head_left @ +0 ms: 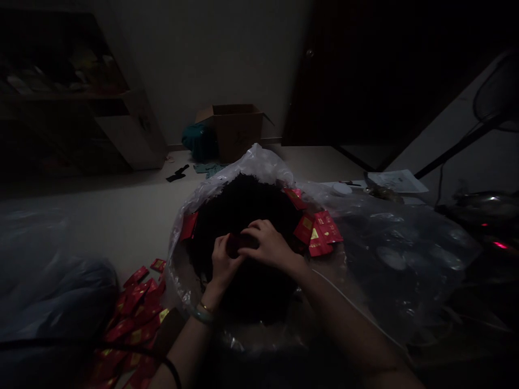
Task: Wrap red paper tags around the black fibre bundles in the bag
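Observation:
Over a dark heap of what looks like loose tea leaves, both hands hold a small dark red packet. My left hand is closed on its left side. From the right, my right hand grips it with curled fingers. The packet's opening and contents are too dark to make out. A clear plastic bag lines the round container around the heap. Several red packets with gold marks lie on its right rim, and another red packet rests at the left rim.
Many red packets are piled on the floor at lower left, beside a plastic-covered bundle. Clear plastic sheeting covers a surface on the right. A cardboard box stands by the wall. A dark cable crosses the lower left.

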`<control>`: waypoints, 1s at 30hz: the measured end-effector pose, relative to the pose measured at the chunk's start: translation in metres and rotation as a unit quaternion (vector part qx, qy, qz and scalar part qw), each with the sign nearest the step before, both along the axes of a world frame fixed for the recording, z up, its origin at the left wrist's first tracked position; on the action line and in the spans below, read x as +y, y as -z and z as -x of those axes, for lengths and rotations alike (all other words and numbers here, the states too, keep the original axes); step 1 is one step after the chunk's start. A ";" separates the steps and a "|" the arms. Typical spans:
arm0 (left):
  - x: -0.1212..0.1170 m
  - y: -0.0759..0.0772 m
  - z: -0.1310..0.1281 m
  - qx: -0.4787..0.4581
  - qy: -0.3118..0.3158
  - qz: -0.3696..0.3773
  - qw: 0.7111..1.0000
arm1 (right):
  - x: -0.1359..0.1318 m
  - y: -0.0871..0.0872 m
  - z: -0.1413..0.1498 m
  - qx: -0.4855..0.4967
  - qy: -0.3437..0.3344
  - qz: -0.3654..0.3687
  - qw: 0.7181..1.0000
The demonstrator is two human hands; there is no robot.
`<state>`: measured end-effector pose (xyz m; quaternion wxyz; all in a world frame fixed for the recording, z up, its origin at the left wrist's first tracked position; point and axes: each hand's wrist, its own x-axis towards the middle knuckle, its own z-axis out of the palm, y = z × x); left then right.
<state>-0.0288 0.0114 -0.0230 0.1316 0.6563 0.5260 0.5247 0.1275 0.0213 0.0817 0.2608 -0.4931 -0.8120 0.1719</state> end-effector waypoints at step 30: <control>0.001 -0.013 -0.003 -0.251 0.188 0.282 0.907 | 0.020 0.012 -0.017 0.089 -0.071 0.037 0.993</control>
